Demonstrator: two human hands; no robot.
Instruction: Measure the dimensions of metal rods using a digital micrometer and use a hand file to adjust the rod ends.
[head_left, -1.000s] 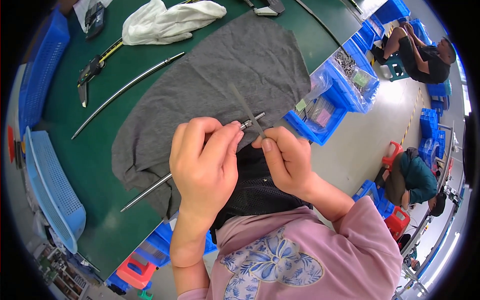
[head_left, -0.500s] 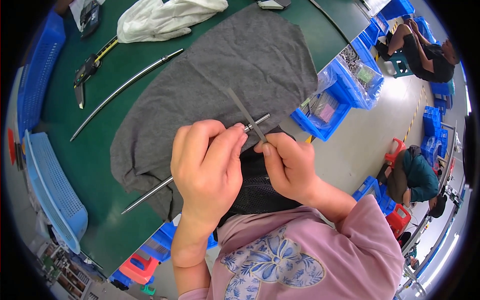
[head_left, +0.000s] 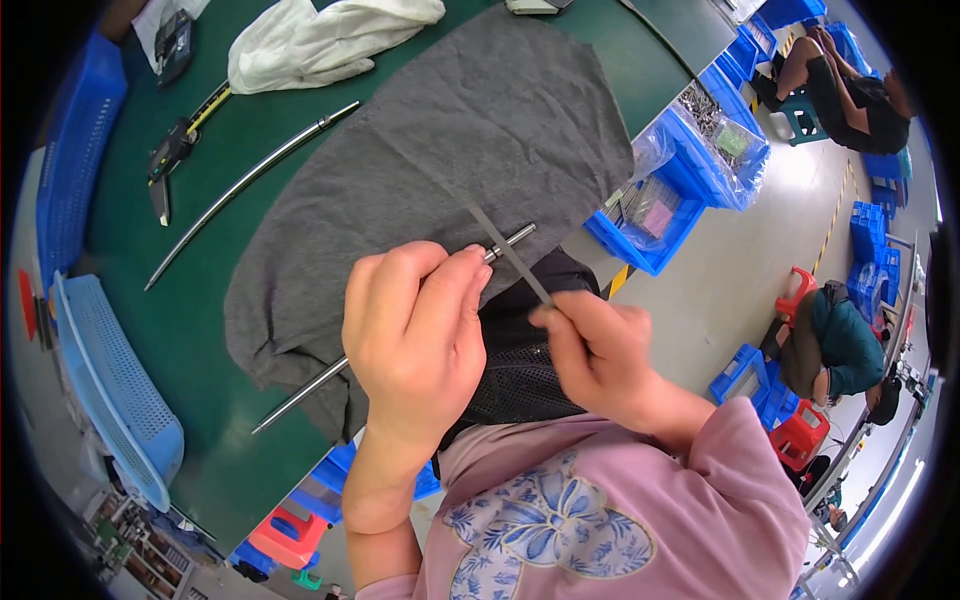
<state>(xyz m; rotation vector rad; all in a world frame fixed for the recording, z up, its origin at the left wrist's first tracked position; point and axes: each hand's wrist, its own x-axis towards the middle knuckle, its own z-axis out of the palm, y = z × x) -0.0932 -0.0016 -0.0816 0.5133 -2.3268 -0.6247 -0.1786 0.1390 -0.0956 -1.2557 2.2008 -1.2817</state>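
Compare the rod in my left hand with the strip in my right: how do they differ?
The rod looks round and shiny; the strip is flat and dull grey. The rod shows on both sides of the left hand; the strip juts one way from the right hand. In the picture, the rod slants up rightward, the strip up leftward across it. Both are slim and grey.

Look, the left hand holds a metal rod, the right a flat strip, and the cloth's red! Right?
The cloth is grey, not red, as the head view shows. The left hand holds the metal rod, the right hand the flat strip.
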